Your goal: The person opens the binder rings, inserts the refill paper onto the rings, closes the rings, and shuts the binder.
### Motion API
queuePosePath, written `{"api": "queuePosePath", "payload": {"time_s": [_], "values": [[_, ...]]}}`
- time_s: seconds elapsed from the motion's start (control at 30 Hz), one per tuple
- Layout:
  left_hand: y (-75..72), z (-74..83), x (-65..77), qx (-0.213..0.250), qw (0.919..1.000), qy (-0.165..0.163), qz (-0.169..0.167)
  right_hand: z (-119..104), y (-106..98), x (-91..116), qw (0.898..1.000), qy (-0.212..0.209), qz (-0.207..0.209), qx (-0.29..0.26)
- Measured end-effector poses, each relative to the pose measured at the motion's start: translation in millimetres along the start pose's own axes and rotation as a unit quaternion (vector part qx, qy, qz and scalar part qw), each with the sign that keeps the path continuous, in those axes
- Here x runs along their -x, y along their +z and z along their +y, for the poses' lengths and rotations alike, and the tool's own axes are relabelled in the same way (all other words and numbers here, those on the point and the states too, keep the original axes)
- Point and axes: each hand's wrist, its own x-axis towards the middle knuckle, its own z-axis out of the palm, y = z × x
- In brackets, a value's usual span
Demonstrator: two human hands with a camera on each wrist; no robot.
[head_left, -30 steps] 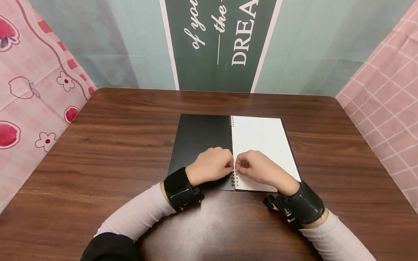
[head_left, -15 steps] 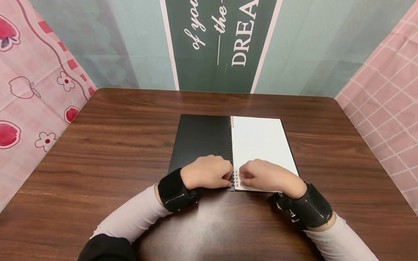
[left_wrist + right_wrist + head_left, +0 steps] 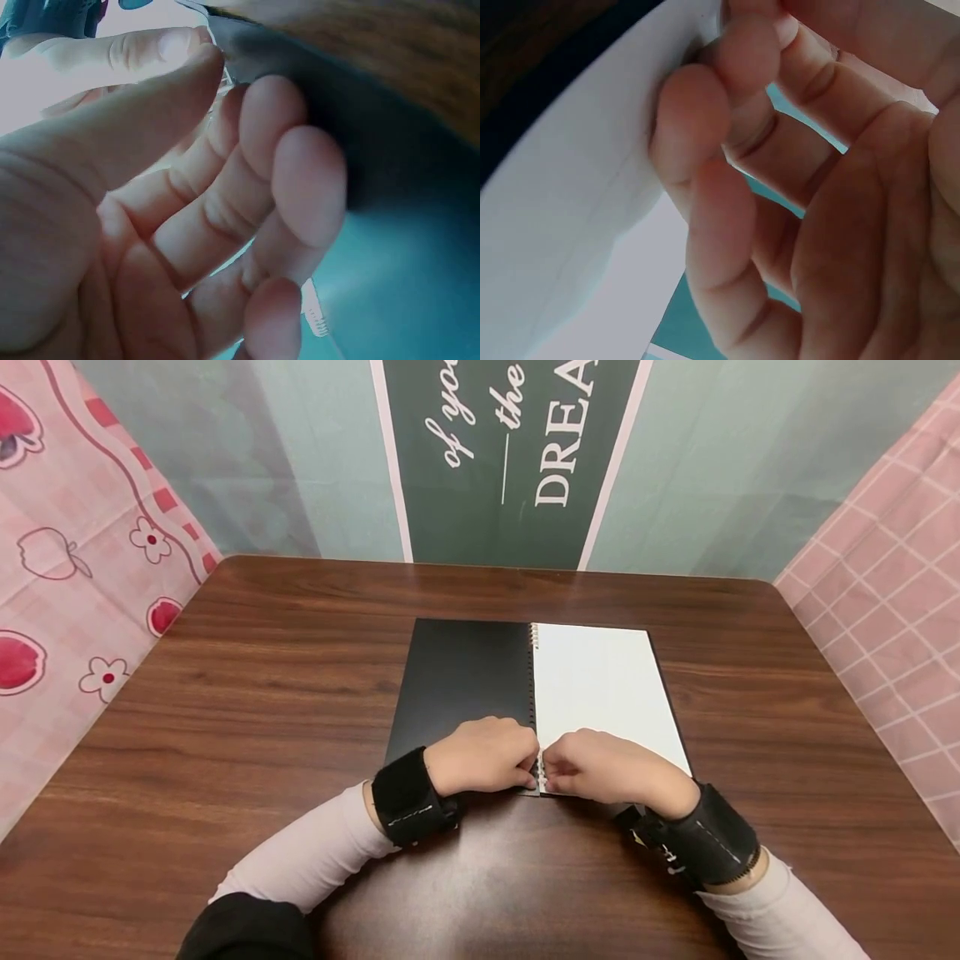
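A ring-bound notebook lies flat with its black cover (image 3: 465, 672) on the left and a white page (image 3: 596, 681) on the right. Short binding rings (image 3: 534, 635) show at the far end. My left hand (image 3: 483, 756) and right hand (image 3: 615, 766) meet at the near end of the binding, fingers curled, thumbs and fingertips pinching at the near rings. These rings are mostly covered by the fingers. In the left wrist view, curled fingers (image 3: 307, 184) lie against the black cover. Fingers (image 3: 694, 124) of the right hand touch the white page in the right wrist view.
The notebook lies on a brown wooden table (image 3: 300, 668). Behind it hangs a green cloth (image 3: 510, 527) with white lettering; pink patterned cloths (image 3: 90, 585) flank both sides. Each wrist wears a black strap (image 3: 408, 797) with a camera.
Both hands have slid down along the binding towards its near end. The right hand, slightly apart from the rings half a second ago, is back against them. The notebook stays put.
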Motion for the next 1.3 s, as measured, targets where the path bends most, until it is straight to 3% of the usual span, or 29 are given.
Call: {"api": "queuePosePath", "payload": {"time_s": [0.27, 0.6, 1.07, 1.3], "values": [[1.2, -0.3, -2.2, 0.002, 0.9998, -0.010, 0.017, 3.1, 2.7, -2.4, 1.000, -0.005, 0.010, -0.010], [2.2, -0.7, -0.6, 0.001, 0.9995, 0.006, 0.032, -0.4, 5.1, -3.6, 1.000, -0.009, 0.030, -0.005], [1.7, 1.8, -3.1, 0.023, 0.9997, -0.001, 0.000, 1.5, 8.2, -1.9, 0.999, -0.015, 0.043, -0.028], [3.2, -0.5, -0.6, 0.024, 0.9997, -0.002, -0.006, 3.0, 7.8, -1.1, 0.998, 0.000, 0.023, -0.054]]}}
